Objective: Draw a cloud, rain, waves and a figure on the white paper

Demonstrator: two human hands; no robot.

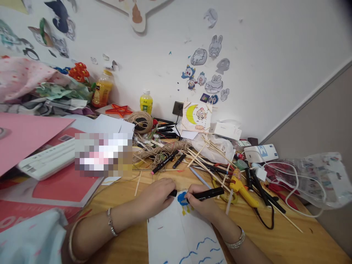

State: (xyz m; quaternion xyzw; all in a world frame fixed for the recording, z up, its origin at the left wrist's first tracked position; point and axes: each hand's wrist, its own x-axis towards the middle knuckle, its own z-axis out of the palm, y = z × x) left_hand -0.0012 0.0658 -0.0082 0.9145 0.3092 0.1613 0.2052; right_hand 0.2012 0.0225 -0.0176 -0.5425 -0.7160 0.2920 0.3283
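Right hand [202, 205] pinches a black marker pen [211, 193] between thumb and curled fingers, with the pen lying low and pointing left and its tip on a blue scribbled blob [181, 198] near the top of a white sheet of paper [167, 234]. The sheet lies flat on the wooden table [275, 242] right in front of the person, with small yellow marks under the blob and blue wavy lines [203, 244] lower down. Left hand [156, 194] rests on the sheet's top left edge, fingers curled close together, gripping a short black piece [173, 193] at the fingertips, just beside the blob. Silver bracelets sit on both wrists. A yellow glue gun [242, 189] is to the right of the hands, among loose black markers and thin wooden sticks [203, 157]. Behind them are a ball of brown twine [140, 123], a small bottle with a yellow label [146, 102] whose print is too small to read, an orange juice bottle [102, 89] and a red stick star [119, 110]. A card with a yellow moon drawing [195, 116] leans on the wall. A white box [260, 152] at right shows a blue "M". At left are a white keyboard [46, 159] and a pink paper sheet [24, 135].
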